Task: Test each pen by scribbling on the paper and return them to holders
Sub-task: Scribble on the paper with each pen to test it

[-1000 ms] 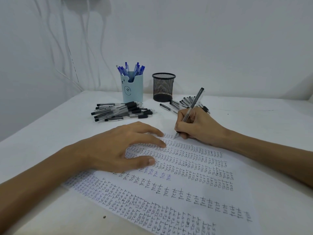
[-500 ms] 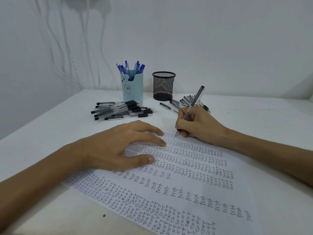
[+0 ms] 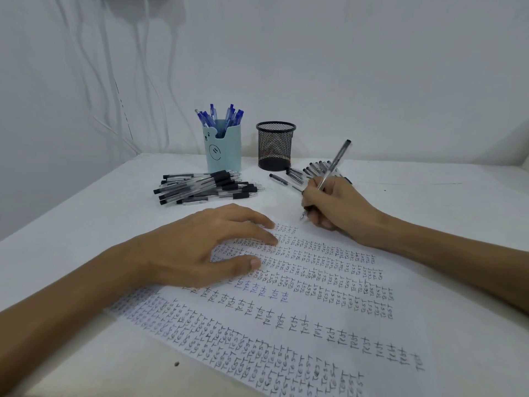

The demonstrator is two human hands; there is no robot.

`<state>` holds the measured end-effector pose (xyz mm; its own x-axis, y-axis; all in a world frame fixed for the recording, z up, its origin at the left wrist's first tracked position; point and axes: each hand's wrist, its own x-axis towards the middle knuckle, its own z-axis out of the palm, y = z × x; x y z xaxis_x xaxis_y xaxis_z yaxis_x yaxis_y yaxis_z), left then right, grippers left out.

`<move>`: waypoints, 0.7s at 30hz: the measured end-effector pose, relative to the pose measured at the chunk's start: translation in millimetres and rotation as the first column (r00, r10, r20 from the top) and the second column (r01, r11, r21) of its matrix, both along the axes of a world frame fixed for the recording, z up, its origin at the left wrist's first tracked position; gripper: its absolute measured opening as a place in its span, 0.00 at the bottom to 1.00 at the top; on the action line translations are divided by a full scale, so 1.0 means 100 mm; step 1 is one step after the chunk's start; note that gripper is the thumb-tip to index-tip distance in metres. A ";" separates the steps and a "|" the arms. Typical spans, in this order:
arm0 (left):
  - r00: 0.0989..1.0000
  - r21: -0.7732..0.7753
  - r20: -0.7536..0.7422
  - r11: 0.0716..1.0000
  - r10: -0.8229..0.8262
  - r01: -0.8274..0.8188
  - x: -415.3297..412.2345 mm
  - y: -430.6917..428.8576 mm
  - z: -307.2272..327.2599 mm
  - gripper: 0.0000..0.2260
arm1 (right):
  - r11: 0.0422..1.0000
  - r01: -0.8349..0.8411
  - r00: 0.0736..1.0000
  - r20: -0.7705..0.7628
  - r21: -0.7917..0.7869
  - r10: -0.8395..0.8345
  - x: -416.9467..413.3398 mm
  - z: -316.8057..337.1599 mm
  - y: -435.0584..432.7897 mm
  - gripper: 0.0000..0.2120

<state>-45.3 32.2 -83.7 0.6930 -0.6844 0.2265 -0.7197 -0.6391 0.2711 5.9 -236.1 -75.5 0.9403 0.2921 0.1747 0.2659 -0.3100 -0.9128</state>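
We see right hand (image 3: 335, 207) gripping a clear pen (image 3: 329, 174), tip at the paper's (image 3: 329, 305) far edge; left hand (image 3: 200, 247) flat on paper, fingers relaxed; blue holder (image 3: 224, 150) and mesh holder (image 3: 275, 147) far centre; loose pens (image 3: 206, 187) near them.

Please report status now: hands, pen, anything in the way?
Left hand flat on paper. Right hand grips pen, tip down near paper's far edge. Loose pens lie behind, not blocking.

paper (image 3: 329, 316): near edge cut off by frame | pen pile (image 3: 312, 168): partly hidden behind right hand (image 3: 337, 207) | pen (image 3: 335, 164): grip section hidden inside that hand
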 end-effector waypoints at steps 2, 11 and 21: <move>0.994 0.006 0.106 1.000 0.012 -0.013 0.02 0.01 0.02 0.21 | 0.989 0.020 0.992 -0.126 0.143 -0.002 0.02 0.02 -0.01 0.13; 0.854 -0.148 0.407 0.946 0.323 -0.287 0.28 0.34 0.02 0.08 | 0.946 -0.068 0.989 -0.101 0.318 0.105 0.06 -0.01 -0.06 0.14; 0.727 -0.171 0.422 0.836 0.541 -0.522 0.46 0.60 0.01 0.10 | 0.928 -0.027 0.972 -0.206 0.371 0.110 0.05 0.06 -0.05 0.19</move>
<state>0.3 92.7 -83.1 0.7607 -0.2187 0.6111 -0.3105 -0.9494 0.0467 11.1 -240.9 -69.9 0.9471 0.3125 0.0733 0.0554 0.0659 -0.9963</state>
